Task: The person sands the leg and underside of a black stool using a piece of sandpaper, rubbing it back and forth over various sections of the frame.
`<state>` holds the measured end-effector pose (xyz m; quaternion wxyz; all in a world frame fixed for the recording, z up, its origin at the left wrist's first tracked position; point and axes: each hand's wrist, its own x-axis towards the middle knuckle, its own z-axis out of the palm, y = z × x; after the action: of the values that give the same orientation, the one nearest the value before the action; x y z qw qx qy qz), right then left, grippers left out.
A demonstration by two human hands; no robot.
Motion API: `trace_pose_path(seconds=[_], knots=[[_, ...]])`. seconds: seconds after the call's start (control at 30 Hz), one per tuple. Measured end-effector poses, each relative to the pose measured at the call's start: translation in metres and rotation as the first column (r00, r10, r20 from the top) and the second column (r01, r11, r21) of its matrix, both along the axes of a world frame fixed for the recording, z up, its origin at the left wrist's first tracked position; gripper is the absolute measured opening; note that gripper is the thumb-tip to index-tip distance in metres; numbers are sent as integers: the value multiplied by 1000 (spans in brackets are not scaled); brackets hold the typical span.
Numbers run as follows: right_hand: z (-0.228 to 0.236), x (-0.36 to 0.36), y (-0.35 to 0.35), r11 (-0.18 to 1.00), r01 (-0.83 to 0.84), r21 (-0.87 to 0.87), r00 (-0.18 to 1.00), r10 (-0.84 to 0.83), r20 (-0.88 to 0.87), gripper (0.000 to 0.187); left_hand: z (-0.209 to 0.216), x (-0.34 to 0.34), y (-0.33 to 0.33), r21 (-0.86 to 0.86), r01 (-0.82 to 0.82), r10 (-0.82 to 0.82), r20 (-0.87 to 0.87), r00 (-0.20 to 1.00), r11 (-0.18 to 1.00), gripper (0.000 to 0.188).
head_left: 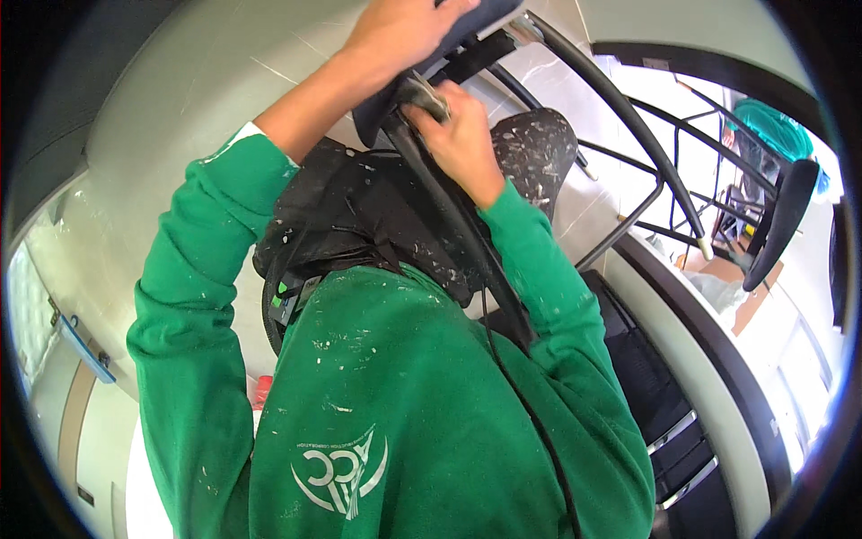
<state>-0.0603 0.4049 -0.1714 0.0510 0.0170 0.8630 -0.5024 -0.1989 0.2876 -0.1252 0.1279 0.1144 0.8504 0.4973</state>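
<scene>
Across the upper middle of the frame, tilted over the person's lap (350, 207), lies the chair (437, 189). Its black tubes look stiff and smooth, its dark seat (485, 20) softer; likely fairly light but awkward, best held by a tube near the seat. Another chair (783, 225) is at the right. At the top edge, the left hand (404, 34) is against the seat; I cannot tell its fingers' grip. The right hand's (460, 135) fingers close around a grey piece (426, 97). Lower left, a red object (262, 392) may be a container, contents unseen.
</scene>
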Motion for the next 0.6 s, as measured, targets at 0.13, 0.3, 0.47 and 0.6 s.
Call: trace_pose_path(seconds=[0.13, 0.3, 0.47, 0.6], knots=[[28, 24, 16, 997, -61, -38, 991, 65, 119, 16, -2, 0, -5, -85, 0, -5, -64, 998, 996, 39], [7, -3, -5, 994, 20, -108, 999, -15, 44, 18, -18, -6, -4, -41, 18, -22, -105, 994, 999, 49], [24, 41, 58, 976, -56, -212, 982, 92, 165, 18, -19, -8, 0, -84, 57, -55, 28, 998, 995, 50], [29, 46, 77, 944, 245, -222, 946, -183, 269, 18, -18, -8, 2, -23, 41, -40, 51, 998, 999, 49]])
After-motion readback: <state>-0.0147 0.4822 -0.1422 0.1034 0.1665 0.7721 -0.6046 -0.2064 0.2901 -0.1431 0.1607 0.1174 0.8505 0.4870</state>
